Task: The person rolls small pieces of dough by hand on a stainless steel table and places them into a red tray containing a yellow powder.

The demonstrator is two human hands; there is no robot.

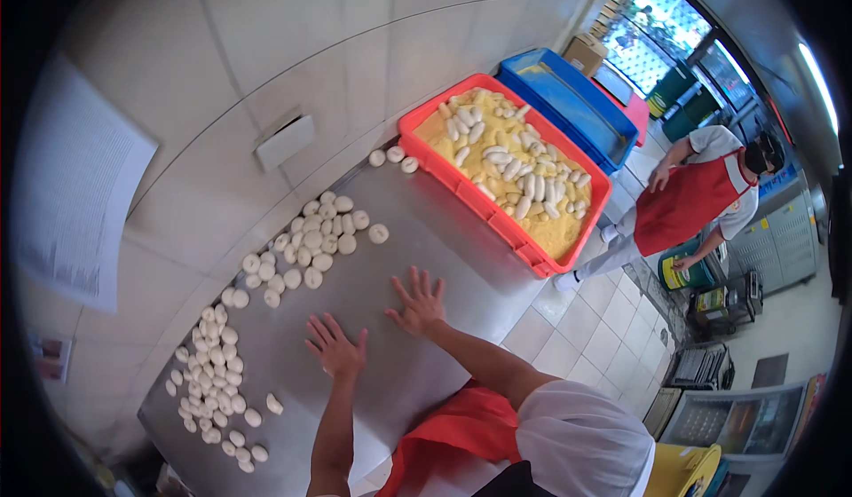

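My left hand is open, palm down, with fingers spread, over or on the bare metal tabletop; whether it touches cannot be told. To its right and a bit farther away, my right hand is also open and flat, fingers apart. Neither one holds anything. Along the wall side lie two heaps of round white dough balls, a far heap and a near-left heap. A lone dough piece rests apart, close to the near-left heap.
At the table's far end stands a red plastic tub of yellow meal and long dough pieces. A blue tub sits behind it. A co-worker in a red apron stands on the tiled floor. The tiled wall borders the table's left.
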